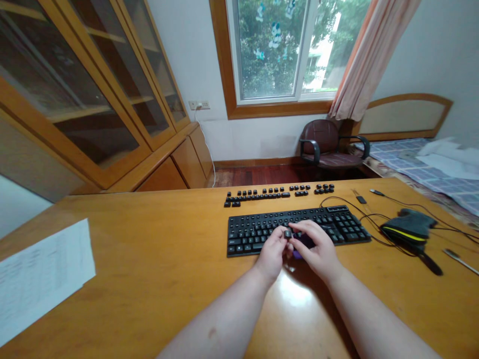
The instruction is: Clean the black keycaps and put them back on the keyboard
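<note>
Both hands are close together over the front edge of a black keyboard (249, 233), whose upper rows have lost their keycaps. My left hand (272, 254) is closed, pinching a small black keycap (287, 234) between thumb and fingers. Facing it, my right hand (318, 249) is curled, its thumb and fingertips up against the keycap. Something purple (297, 254) shows beneath the right thumb, mostly hidden by that hand; its kind cannot be made out. Behind the keyboard, loose black keycaps (258, 197) lie in rows on the wooden desk (157, 259).
At right lie a grey brush with a yellow stripe (407, 229), a toothbrush (454, 256), a cable (396, 200) and a small black piece (361, 199). Printed paper (48, 274) covers the left side. Beyond the desk are a chair (325, 142), bed (404, 154) and glass-door cabinet (112, 75).
</note>
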A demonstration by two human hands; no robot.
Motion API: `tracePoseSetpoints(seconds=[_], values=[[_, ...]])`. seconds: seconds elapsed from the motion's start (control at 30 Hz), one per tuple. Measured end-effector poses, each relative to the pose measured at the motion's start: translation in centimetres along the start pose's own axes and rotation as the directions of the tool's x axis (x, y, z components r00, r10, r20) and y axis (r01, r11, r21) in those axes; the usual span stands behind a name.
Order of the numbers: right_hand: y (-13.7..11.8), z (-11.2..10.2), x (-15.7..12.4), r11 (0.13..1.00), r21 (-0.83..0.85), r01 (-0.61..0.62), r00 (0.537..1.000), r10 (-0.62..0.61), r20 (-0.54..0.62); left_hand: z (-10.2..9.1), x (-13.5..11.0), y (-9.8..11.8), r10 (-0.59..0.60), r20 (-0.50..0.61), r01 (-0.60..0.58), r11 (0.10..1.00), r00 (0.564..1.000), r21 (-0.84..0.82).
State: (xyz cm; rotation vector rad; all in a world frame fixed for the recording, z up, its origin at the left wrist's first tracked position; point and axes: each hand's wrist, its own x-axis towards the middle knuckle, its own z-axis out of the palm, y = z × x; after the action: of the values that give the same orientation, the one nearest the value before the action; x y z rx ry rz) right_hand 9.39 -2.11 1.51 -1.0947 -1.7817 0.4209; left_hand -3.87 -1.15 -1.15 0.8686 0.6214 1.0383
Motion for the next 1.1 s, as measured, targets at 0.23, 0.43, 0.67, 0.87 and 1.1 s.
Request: tracePoseSetpoints(seconds=[0.23,0.43,0.67,0.87,1.1], values=[[0.2,0.1,0.1,1.000,0.006,0.031,0.999,-0.031,0.037,0.4,-0.3,0.4,0.024,-0.014,-0.023,0.993,1.000,0.112],[-0.3,-0.2,-0.1,0.995,-0.038,-0.088,0.957,0.074,-0.281,0.1,0.0,0.0,-0.205,0.050,0.201,0.977,0.978,0.068],[-2.1,1.4,4.8,0.981,-0.174,-0.091,0.985,0.114,0.129,-0.3,-1.3,-0.3,-0.741,0.630,0.626,0.610,0.234,0.485],[-1.3,6.6,7.6,0.926,-0.377,-0.021,0.893,0.187,0.410,-0.5,-0.9,-0.6,-0.763,0.645,0.636,0.521,0.048,0.569],[-0.2,7.7,6.8,0.903,-0.427,0.050,0.883,0.161,0.442,-0.3,-0.8,-0.8,-0.772,0.635,0.638,0.505,0.032,0.581]])
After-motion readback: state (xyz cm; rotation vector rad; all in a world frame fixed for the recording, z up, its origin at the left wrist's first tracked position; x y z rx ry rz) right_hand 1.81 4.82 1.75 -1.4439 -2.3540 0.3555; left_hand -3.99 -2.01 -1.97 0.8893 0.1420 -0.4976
